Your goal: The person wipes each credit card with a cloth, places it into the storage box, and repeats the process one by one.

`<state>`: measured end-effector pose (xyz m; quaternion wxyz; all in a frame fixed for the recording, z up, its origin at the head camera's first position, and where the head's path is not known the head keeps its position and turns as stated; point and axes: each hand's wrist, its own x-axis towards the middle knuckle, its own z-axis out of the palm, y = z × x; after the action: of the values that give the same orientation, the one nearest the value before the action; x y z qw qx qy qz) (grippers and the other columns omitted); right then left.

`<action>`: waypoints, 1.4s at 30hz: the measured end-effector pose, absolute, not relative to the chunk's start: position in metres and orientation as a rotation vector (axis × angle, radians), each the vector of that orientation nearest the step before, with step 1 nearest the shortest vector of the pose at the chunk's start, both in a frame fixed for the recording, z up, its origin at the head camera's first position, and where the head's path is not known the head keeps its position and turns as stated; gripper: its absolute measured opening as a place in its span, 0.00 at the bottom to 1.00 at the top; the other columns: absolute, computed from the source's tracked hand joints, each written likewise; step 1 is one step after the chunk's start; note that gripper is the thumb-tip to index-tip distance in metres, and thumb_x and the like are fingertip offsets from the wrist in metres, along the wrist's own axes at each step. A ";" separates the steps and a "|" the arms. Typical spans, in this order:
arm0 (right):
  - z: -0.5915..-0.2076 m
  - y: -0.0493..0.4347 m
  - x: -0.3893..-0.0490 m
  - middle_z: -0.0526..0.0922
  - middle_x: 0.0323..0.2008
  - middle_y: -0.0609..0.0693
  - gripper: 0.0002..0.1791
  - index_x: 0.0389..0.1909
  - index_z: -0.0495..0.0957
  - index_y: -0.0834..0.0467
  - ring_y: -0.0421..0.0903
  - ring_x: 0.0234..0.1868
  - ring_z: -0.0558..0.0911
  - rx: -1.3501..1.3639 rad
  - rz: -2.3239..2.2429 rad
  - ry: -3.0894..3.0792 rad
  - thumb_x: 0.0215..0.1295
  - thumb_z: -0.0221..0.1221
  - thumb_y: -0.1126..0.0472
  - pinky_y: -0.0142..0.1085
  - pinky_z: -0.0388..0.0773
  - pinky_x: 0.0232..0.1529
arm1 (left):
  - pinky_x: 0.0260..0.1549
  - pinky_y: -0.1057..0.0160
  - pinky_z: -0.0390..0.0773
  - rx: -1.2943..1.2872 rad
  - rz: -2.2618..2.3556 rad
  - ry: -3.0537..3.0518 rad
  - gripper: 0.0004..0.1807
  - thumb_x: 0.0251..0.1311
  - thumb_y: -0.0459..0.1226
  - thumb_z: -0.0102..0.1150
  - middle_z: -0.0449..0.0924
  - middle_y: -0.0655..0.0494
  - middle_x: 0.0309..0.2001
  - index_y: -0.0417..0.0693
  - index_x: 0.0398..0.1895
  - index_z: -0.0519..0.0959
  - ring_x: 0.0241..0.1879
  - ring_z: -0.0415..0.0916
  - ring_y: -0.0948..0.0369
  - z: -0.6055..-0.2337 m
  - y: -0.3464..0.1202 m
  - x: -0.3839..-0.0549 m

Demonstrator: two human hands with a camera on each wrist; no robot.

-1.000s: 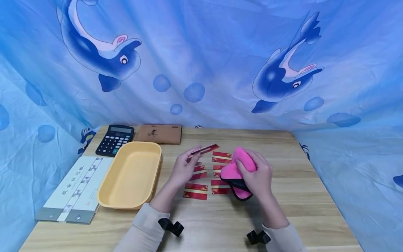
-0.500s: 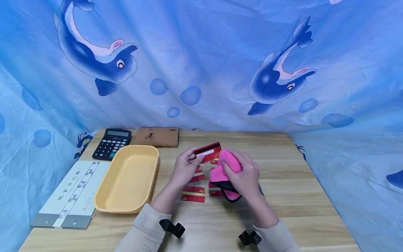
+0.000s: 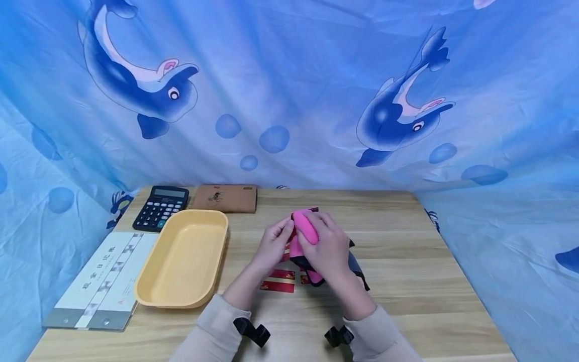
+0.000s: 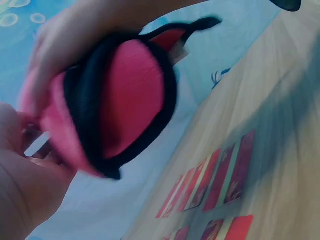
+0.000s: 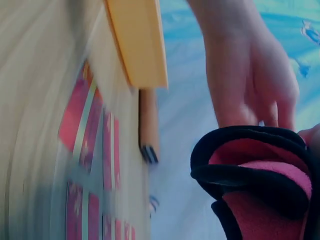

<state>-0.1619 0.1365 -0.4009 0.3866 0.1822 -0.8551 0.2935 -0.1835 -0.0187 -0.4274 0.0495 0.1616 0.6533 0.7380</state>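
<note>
"Blue curtain point(image 3: 289, 75), pale tabletop point(image 3: 407, 241). Where's my card point(image 3: 313, 209)?"

"Above the laid cards point(image 3: 277, 287), right of the tray point(image 3: 185, 256): left hand point(image 3: 273, 240) pinching it, right hand's point(image 3: 327, 244) fingers gripping the cloth point(image 3: 305, 226) against it."

"Handling?"

"Light, stiff, probably slick; I'd hold its edges. Cloth seems soft."

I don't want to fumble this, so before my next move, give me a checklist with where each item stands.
1. Right hand gripping the pink cloth: ok.
2. Left hand pinching the held card: ok, though the cloth hides most of the card.
3. Held card's surface clean: cannot tell, mostly covered.
4. Visible red cards lying flat on the table: ok.
5. Yellow tray apart from both hands: ok, left of them.
6. Whole card layout in sight from the head: not ok, hands and cloth block part.
</note>
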 end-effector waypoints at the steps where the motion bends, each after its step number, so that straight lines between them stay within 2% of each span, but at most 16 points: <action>1: -0.400 0.133 -0.161 0.86 0.44 0.55 0.22 0.52 0.85 0.58 0.52 0.32 0.85 0.484 0.765 -2.172 0.56 0.73 0.56 0.44 0.83 0.24 | 0.53 0.65 0.79 0.490 2.265 1.947 0.26 0.82 0.47 0.38 0.82 0.48 0.51 0.36 0.65 0.75 0.48 0.79 0.62 -0.427 -0.017 -0.183; 5: -0.399 0.122 -0.159 0.85 0.44 0.54 0.22 0.52 0.85 0.59 0.51 0.34 0.85 0.530 0.819 -2.150 0.57 0.72 0.57 0.42 0.83 0.25 | 0.53 0.67 0.77 0.494 2.320 1.795 0.33 0.81 0.52 0.31 0.79 0.50 0.50 0.33 0.67 0.71 0.49 0.76 0.63 -0.426 -0.015 -0.177; 7: -0.399 0.122 -0.158 0.86 0.43 0.54 0.21 0.52 0.86 0.58 0.50 0.33 0.85 0.513 0.809 -2.143 0.57 0.72 0.58 0.42 0.83 0.25 | 0.54 0.68 0.78 0.482 2.346 1.759 0.32 0.81 0.51 0.33 0.80 0.52 0.51 0.35 0.69 0.70 0.50 0.77 0.64 -0.425 -0.015 -0.175; 11: -0.400 0.129 -0.159 0.86 0.41 0.53 0.20 0.50 0.86 0.58 0.51 0.30 0.86 0.456 0.745 -2.130 0.55 0.73 0.60 0.43 0.83 0.23 | 0.40 0.65 0.85 0.421 2.354 1.793 0.23 0.81 0.42 0.41 0.84 0.50 0.44 0.38 0.69 0.72 0.39 0.83 0.63 -0.425 -0.017 -0.174; 14: -0.400 0.136 -0.161 0.87 0.40 0.54 0.21 0.50 0.86 0.58 0.51 0.29 0.85 0.427 0.740 -2.127 0.54 0.73 0.61 0.42 0.82 0.22 | 0.33 0.62 0.87 0.354 2.340 1.794 0.19 0.80 0.37 0.44 0.86 0.47 0.42 0.41 0.67 0.74 0.35 0.85 0.60 -0.424 -0.018 -0.175; 20: -0.401 0.154 -0.167 0.86 0.40 0.57 0.21 0.51 0.86 0.59 0.53 0.27 0.84 0.398 0.759 -2.130 0.55 0.74 0.61 0.42 0.80 0.20 | 0.44 0.61 0.86 0.318 2.359 1.844 0.18 0.79 0.35 0.44 0.85 0.43 0.51 0.38 0.64 0.75 0.48 0.84 0.58 -0.422 -0.022 -0.176; 25: -0.403 0.166 -0.171 0.87 0.41 0.57 0.20 0.51 0.87 0.59 0.53 0.29 0.85 0.383 0.775 -2.144 0.56 0.73 0.61 0.43 0.79 0.21 | 0.50 0.60 0.83 0.299 2.375 1.823 0.19 0.79 0.35 0.45 0.83 0.40 0.54 0.38 0.67 0.73 0.52 0.83 0.55 -0.420 -0.024 -0.176; 31: -0.410 0.182 -0.174 0.87 0.43 0.57 0.21 0.51 0.86 0.58 0.54 0.29 0.84 0.346 0.754 -2.187 0.55 0.73 0.60 0.45 0.79 0.21 | 0.58 0.56 0.79 0.151 2.400 1.886 0.18 0.79 0.36 0.45 0.83 0.43 0.55 0.39 0.65 0.74 0.50 0.84 0.55 -0.418 -0.025 -0.175; 38: -0.411 0.197 -0.175 0.87 0.41 0.58 0.20 0.49 0.87 0.61 0.55 0.33 0.86 0.333 0.813 -2.117 0.53 0.74 0.61 0.49 0.81 0.24 | 0.52 0.60 0.83 0.017 2.456 1.891 0.17 0.79 0.36 0.45 0.82 0.41 0.55 0.39 0.64 0.74 0.42 0.86 0.57 -0.410 -0.030 -0.178; 42: -0.412 0.201 -0.175 0.87 0.42 0.57 0.21 0.49 0.87 0.61 0.54 0.36 0.87 0.340 0.846 -2.100 0.54 0.74 0.61 0.50 0.82 0.26 | 0.53 0.61 0.82 -0.013 2.492 1.855 0.18 0.80 0.35 0.44 0.80 0.40 0.57 0.38 0.66 0.73 0.41 0.86 0.58 -0.403 -0.036 -0.177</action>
<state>-0.1749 0.2015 -0.4117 0.4133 0.1352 -0.8353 0.3365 -0.1770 -0.0362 -0.4028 0.0174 -0.0042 0.5970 0.8020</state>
